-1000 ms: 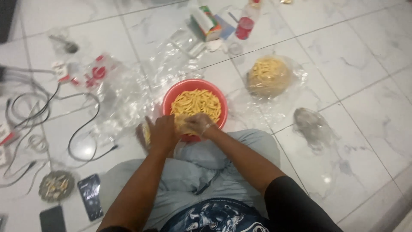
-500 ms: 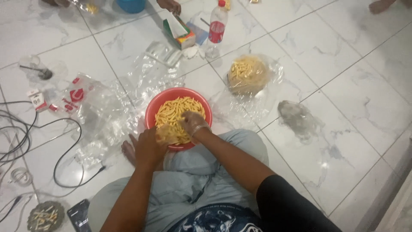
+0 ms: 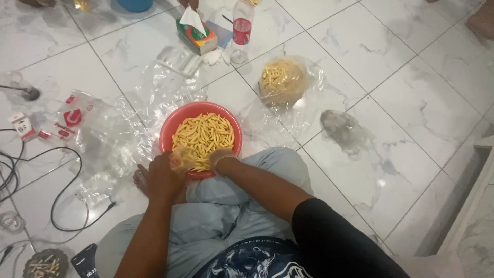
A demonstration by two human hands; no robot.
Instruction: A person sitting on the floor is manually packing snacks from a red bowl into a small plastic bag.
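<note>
Left hand (image 3: 163, 177) is pinching a small bag (image 3: 183, 157) of sticks; light, floppy, slippery. Right hand (image 3: 221, 158), half curled, is scooping in the bowl (image 3: 170, 128).

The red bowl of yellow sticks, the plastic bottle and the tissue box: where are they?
red bowl (image 3: 170, 131): head view, on its left rim.
plastic bottle (image 3: 241, 32): head view, on its red label.
tissue box (image 3: 198, 38): head view, on its green top.

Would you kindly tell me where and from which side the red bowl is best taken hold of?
Probably by the rim of the red bowl, at its left and right sides, coming from above: it sits upright on the floor, heaped with snack sticks, so only the rim is free.
</note>
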